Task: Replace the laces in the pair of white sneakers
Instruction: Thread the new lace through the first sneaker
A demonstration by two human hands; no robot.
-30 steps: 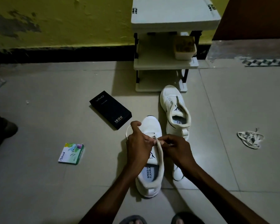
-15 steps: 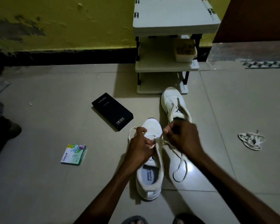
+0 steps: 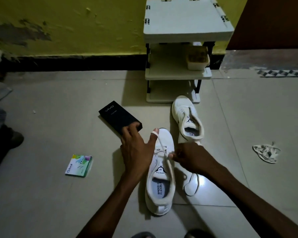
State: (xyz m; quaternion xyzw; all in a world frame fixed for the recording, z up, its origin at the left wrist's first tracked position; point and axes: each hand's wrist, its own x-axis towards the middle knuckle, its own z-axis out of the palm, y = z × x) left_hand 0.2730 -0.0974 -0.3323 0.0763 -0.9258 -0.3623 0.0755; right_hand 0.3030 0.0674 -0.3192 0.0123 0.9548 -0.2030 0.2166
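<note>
Tub: one cream plastic tub [image 3: 197,61] on the white shelf rack [image 3: 187,19], with something brownish inside.
Sneakers: two; the near white sneaker [image 3: 159,186] is under my hands, the far white sneaker [image 3: 187,121] beyond it.
Lace: one flat white lace [image 3: 162,149], hooked over my left thumb.
Left hand [image 3: 136,152]: fingers spread.
Right hand [image 3: 189,158]: pinching the flat white lace.

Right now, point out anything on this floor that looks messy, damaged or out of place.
A tangled heap of white laces lies loose on the tiles, right of the far sneaker, which shows no lace. Paint has flaked off the yellow wall at left. Nothing looks spilled.
</note>
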